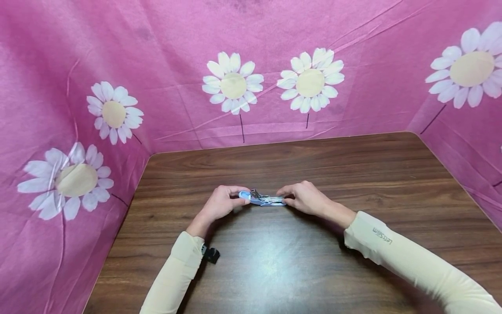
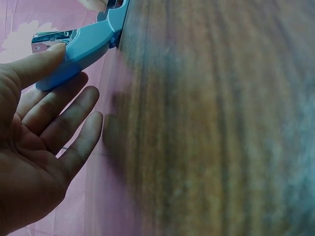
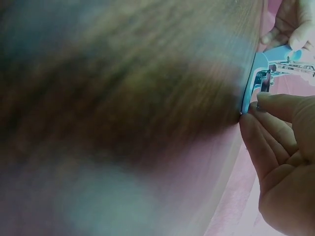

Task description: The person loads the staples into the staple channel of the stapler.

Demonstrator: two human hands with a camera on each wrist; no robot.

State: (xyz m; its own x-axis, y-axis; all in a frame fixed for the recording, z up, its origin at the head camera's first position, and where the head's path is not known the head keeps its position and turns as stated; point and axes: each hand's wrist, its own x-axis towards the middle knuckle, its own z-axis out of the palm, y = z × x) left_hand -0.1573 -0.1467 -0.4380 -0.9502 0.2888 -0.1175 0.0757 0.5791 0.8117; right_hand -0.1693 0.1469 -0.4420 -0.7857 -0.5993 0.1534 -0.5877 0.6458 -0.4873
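A light-blue stapler (image 1: 256, 201) lies at the middle of the table, its metal inner parts (image 1: 272, 199) exposed. At its left end, my left hand (image 1: 220, 203) pinches the rounded blue part (image 2: 88, 45) between thumb and fingers; the lower fingers spread loosely in the left wrist view. My right hand (image 1: 305, 198) pinches the opposite end with thumb and fingertips. In the right wrist view the thumb rests by a dark metal strip above the blue base (image 3: 247, 93). The fingertips partly hide that end.
The dark wood-grain table (image 1: 266, 253) stretches around both hands. A pink cloth (image 1: 172, 56) with white daisies hangs along its back and sides. A small black object (image 1: 212, 255) sits at the left wrist, and pale sleeves (image 1: 408, 253) cover both forearms.
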